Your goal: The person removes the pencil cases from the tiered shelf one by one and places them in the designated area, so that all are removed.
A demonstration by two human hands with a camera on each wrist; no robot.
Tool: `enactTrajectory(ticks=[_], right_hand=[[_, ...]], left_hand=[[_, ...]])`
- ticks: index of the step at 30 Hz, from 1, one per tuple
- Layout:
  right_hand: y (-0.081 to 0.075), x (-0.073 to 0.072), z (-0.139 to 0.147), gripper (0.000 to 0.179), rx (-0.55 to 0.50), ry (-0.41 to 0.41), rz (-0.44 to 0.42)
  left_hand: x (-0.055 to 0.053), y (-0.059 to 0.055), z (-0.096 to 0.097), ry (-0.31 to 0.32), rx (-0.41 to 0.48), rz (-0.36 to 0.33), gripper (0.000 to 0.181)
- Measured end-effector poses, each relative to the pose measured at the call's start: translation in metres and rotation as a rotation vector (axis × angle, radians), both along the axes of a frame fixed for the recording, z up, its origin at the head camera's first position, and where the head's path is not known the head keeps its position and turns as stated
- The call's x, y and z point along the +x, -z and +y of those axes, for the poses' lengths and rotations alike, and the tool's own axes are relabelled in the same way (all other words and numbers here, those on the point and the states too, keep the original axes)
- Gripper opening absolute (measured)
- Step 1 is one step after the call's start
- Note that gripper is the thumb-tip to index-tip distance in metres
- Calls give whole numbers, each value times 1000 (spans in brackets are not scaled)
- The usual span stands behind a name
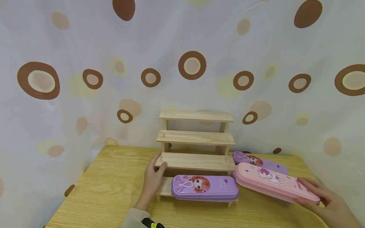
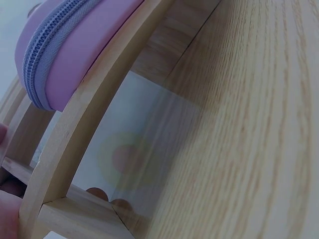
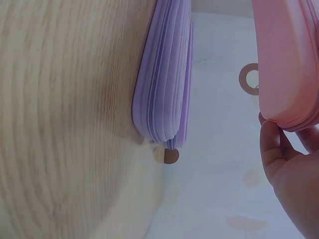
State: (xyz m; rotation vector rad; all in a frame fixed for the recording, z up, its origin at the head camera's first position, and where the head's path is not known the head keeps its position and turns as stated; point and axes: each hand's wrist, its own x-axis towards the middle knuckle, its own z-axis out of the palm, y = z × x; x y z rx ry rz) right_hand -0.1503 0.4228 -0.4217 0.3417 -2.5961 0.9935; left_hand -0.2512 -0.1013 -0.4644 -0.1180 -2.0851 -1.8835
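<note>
A four-step wooden display rack (image 1: 196, 162) stands on the table. My left hand (image 1: 152, 177) grips the left end of its second step from the bottom, thumb on top. A purple zip pencil case (image 1: 205, 188) with a red-haired girl printed on it lies along the lowest step; its zipper end shows in the left wrist view. At the right, my right hand (image 1: 330, 199) pinches the near end of a pink pencil case (image 1: 273, 182) with rabbit pictures. In the right wrist view this pink case (image 3: 286, 59) is raised off the table.
Behind and below the pink case, another purple pencil case (image 1: 268, 164) lies right of the rack; more purple shows under the pink one's front edge. The wooden table (image 1: 119, 177) ends at a white curtain (image 1: 171, 38) with brown and yellow spots.
</note>
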Motion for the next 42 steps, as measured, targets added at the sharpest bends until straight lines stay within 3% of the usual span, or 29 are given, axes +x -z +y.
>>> enactTrajectory(ticks=[4,11,19,23,27,42], right_hand=[[6,6,7,64,19,57,-51],[13,9,15,68,94,152,-227],[12,1,21,86,211,177,-477],[16,-4,25,87,243,147,-556],[22,-5,29,85,250,105,-579],[45,-14,26,85,256,64,-630]], left_hand=[[-1,0,0,-3,-2,-3,52],[-2,1,0,-2,-7,-5,52],[-2,1,0,5,-8,-4,53],[-2,2,0,4,-10,0,53],[-3,3,-1,6,-10,4,53],[0,1,0,3,-10,-3,53]])
